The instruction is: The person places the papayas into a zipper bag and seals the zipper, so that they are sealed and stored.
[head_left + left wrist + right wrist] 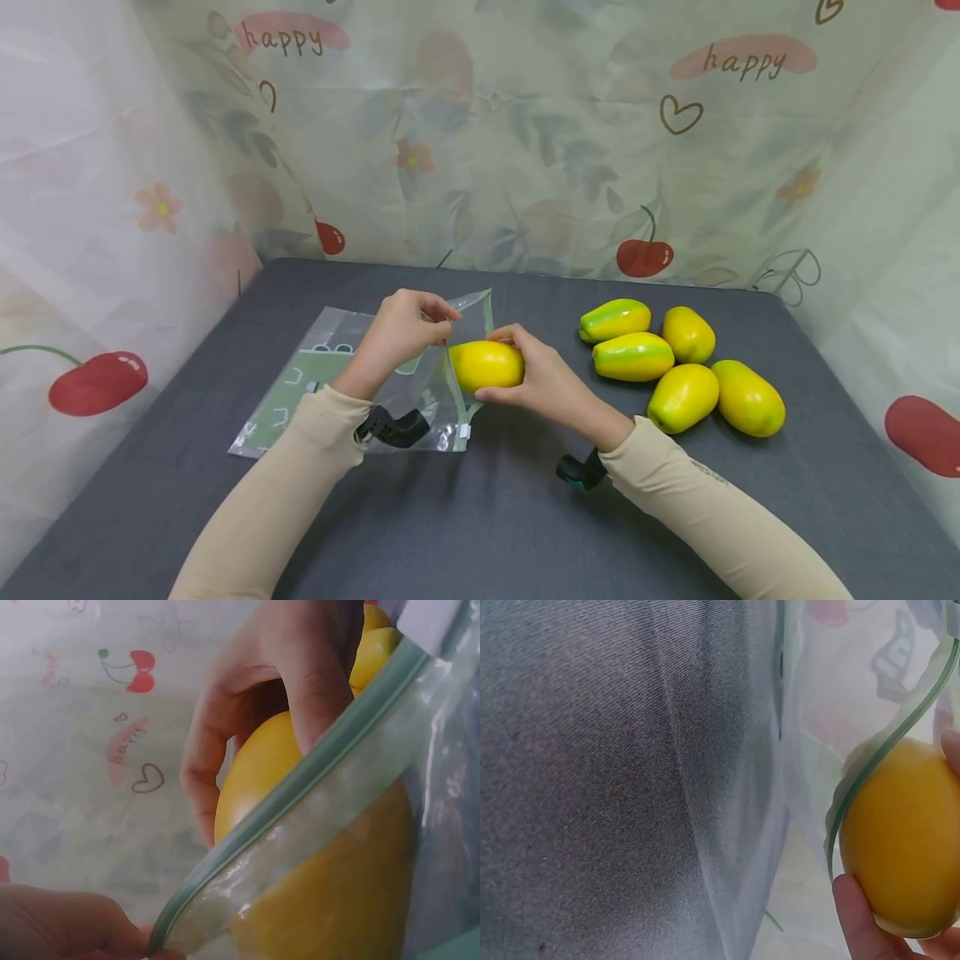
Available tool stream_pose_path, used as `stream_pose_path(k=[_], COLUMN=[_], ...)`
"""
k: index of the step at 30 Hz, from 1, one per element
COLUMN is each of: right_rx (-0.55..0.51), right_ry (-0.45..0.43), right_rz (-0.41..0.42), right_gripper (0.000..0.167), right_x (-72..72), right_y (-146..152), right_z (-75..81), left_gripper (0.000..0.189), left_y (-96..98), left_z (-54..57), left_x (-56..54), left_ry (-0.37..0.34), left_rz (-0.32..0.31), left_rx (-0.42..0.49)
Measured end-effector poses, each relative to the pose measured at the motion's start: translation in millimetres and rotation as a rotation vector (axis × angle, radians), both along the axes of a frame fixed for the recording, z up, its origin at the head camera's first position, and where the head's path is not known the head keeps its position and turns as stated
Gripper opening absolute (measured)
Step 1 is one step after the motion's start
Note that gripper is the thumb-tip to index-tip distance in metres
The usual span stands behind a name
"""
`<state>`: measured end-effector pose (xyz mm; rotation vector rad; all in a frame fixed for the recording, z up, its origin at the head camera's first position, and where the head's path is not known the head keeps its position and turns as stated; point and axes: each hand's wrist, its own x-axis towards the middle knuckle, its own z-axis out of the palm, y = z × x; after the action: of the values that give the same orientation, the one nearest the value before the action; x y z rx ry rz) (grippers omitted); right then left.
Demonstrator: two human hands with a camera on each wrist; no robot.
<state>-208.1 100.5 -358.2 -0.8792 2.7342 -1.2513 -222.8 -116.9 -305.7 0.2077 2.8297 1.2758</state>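
Note:
My left hand (403,331) pinches the upper rim of a clear zip bag (300,392) with a green printed panel, holding its mouth apart. In the left wrist view the pinched edge is a green zip strip (277,802). My right hand (543,373) grips a smooth, oval yellow fruit (491,367), thumb below and fingers over the top. Part of the fruit is inside the bag's mouth, seen through the clear film in the left wrist view. Its far end shows through the plastic. A white slider (464,431) sits at the near corner of the mouth.
Several more yellow fruits, some green-tinged, lie grouped on the right of the dark grey table (510,517); one is a rounded yellow fruit (750,398). Patterned curtains (525,142) enclose the back and sides. A thin looped cord (791,275) hangs at the back right corner.

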Motion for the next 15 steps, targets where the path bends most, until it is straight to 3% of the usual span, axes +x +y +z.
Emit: stream_pose_path(k=[7, 15], right_rx=[0.022, 0.037], right_ry=[0.025, -0.004], right_rz=[0.014, 0.015], right_gripper=[0.07, 0.071], right_x=[-1.2, -0.5], right_y=[-3.1, -3.8], right_z=[-0.4, -0.7], left_gripper=[0.021, 0.022], left_y=[0.0, 0.1], left_z=[0.2, 0.7], left_x=[-0.1, 0.6], left_ry=[0.005, 0.002], left_rz=[-0.014, -0.017], left_rx=[0.003, -0.001])
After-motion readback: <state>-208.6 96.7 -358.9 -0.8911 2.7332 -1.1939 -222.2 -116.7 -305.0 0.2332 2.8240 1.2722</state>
